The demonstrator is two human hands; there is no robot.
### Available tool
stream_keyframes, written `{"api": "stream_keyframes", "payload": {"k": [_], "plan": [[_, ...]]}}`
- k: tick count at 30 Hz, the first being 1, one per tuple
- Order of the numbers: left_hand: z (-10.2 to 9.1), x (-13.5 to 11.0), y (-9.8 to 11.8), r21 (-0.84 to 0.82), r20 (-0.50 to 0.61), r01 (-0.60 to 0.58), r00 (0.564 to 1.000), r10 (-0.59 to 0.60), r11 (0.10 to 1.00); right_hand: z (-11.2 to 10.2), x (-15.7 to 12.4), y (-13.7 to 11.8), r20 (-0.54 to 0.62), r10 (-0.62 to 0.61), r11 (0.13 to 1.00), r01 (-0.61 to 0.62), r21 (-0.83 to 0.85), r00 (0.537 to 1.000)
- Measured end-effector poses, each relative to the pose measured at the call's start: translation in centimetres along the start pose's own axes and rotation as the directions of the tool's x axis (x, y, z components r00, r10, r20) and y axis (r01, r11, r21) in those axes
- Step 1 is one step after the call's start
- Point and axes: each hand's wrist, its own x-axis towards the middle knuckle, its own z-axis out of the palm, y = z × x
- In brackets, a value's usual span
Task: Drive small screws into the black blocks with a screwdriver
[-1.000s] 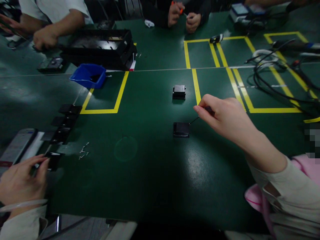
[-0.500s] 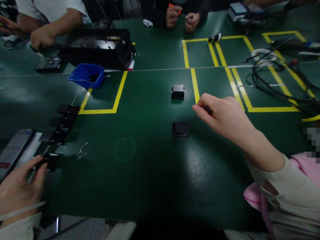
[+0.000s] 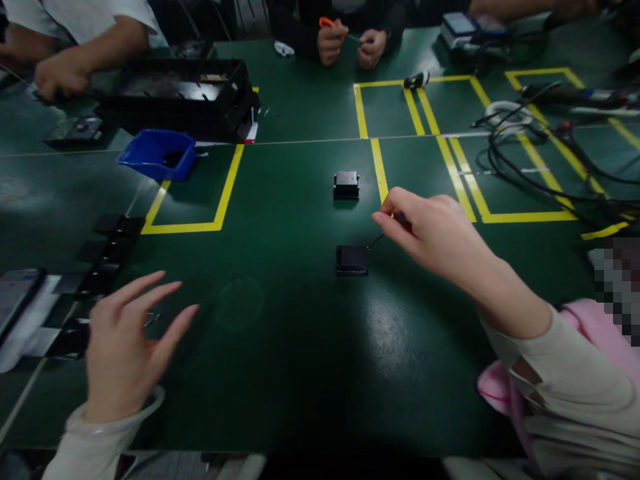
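Observation:
My right hand (image 3: 425, 230) pinches a thin dark tool, perhaps a small screwdriver (image 3: 376, 241); its handle is hidden in my fingers. The tip meets the right edge of a small black box-shaped part (image 3: 353, 261) lying flat on the table. Farther back sits a second black part (image 3: 347, 185) with a shinier top. Over the left of the table my left hand (image 3: 133, 343) has its fingers apart and holds nothing. Just behind it, small metal screws (image 3: 153, 319) are partly covered by the fingers. A row of several black parts (image 3: 117, 253) lies left of that hand.
A blue bin (image 3: 157, 157) stands in front of a black tray stack (image 3: 180, 100) at the back left. A phone (image 3: 17, 300) lies at the far left. Black cables (image 3: 500, 150) coil at right. Across the table, a person's hands (image 3: 350, 47) hold an orange-handled tool.
My left hand has left the black part at the row's near end, moving right with its fingers spread. My right hand keeps its tool at the same part; the whole view has shifted slightly.

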Motion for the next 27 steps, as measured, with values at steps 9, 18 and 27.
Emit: {"api": "stream_keyframes", "payload": {"k": [9, 18, 27], "plan": [[8.1, 9.3, 15.1, -0.383, 0.166, -0.473, 0.81, 0.563, 0.793, 0.2, 0.0, 0.0, -0.008, 0.001, 1.0, -0.001, 0.01, 1.0], [12.5, 11.7, 17.8, -0.406, 0.25, -0.433, 0.794, 0.554, 0.805, -0.8, -0.2, -0.2, 0.066, -0.04, 0.999, 0.039, 0.017, 0.997], [12.7, 11.4, 17.5, -0.463, 0.217, -0.415, 0.804, 0.554, 0.783, -1.1, -0.5, -1.0, 0.11, 0.008, 0.995, 0.003, -0.097, 0.994]]}}
